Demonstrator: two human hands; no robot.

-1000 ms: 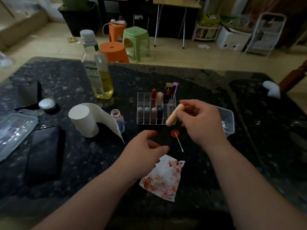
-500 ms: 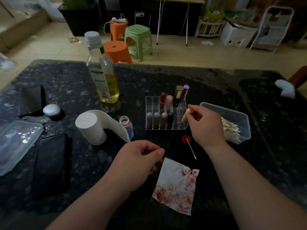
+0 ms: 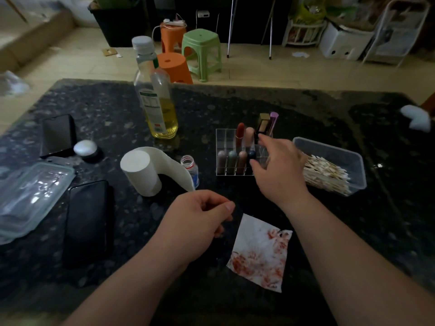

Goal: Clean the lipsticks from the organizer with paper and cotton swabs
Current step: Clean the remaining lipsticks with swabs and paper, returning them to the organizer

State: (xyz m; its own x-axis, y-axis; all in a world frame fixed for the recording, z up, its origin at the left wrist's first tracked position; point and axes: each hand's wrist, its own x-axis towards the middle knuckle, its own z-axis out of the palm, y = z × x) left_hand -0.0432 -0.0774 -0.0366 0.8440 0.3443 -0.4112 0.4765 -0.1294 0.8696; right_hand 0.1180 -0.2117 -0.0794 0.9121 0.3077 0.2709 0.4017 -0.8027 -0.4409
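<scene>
Right hand (image 3: 280,170) was over the right end of the clear organizer (image 3: 222,137). The fingers were loosely spread and the thumb was down by the front row. I saw nothing in them, though the hand was blurred. The lipsticks (image 3: 240,134) stood in their slots, four short ones in front and taller ones behind. Left hand (image 3: 200,222) was low over the dark table (image 3: 353,231), fingers loosely curled, thumb on forefinger, holding nothing I could see. The red-stained paper (image 3: 259,252) lay just to its right. Cotton swabs (image 3: 324,172) were heaped in the plastic tub (image 3: 348,156) right of the organizer, and the paper roll (image 3: 141,170) stood to its left.
</scene>
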